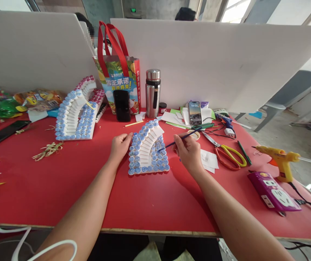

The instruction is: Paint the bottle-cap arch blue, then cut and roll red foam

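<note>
Holding a thin dark-blue rod (168,146), possibly a brush, in the right hand (189,150), with fingers pinched nearly closed around the shaft and tip directed onto the blue coils (144,169) of a stair-shaped model (149,150). Resting the left hand (120,145), with fingers curled, against the model's upper left edge; unclear whether gripping. Locating the model: on the red bench (155,206), at centre, between the 2 hands. Judging progress: assembled for the most part, with white curved steps (145,148) and surrounding coils in place. Unable to determine the amount of coil work left.
</note>
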A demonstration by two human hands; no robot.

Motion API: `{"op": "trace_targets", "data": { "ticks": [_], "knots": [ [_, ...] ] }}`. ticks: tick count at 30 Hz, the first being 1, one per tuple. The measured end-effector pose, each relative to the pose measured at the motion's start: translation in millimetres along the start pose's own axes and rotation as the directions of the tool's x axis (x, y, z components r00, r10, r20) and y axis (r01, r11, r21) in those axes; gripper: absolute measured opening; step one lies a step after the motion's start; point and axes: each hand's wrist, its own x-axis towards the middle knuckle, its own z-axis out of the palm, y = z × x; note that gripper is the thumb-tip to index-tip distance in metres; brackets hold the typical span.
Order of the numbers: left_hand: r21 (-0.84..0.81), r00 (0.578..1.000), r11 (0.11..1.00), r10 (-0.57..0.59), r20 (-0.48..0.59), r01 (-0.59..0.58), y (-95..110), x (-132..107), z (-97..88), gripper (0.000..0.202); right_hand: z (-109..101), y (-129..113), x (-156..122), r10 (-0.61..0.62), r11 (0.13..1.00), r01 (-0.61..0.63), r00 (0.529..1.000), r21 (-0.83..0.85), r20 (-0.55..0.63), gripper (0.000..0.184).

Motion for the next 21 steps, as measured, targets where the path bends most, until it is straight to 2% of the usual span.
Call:
{"op": "trace_targets", "data": {
  "ticks": [5,9,17,21],
  "knots": [
    [0.001,1.000,1.000,0.000,0.005,0.000,-2.2,0.9,0.1,0.050,-0.6,0.6,1.1,0.027,1.000,-0.027,1.000,0.006,0.002,0.036],
    [0.002,1.000,1.000,0.002,0.009,-0.002,-5.2,1.7,0.1,0.050,-1.2,2.6,2.2,0.017,1.000,-0.017,0.999,0.000,-0.039,0.036],
    [0.004,1.000,1.000,0.010,0.003,-0.010,-6.4,1.4,0.6,0.051,-2.3,1.8,1.1,0.004,1.000,-0.006,0.999,-0.030,-0.043,0.035],
    [0.007,1.000,1.000,0.012,0.003,-0.012,-5.1,1.5,0.6,0.050,-2.2,-0.4,-0.2,0.000,0.999,0.000,1.000,-0.053,0.005,0.034]
  ]
}}
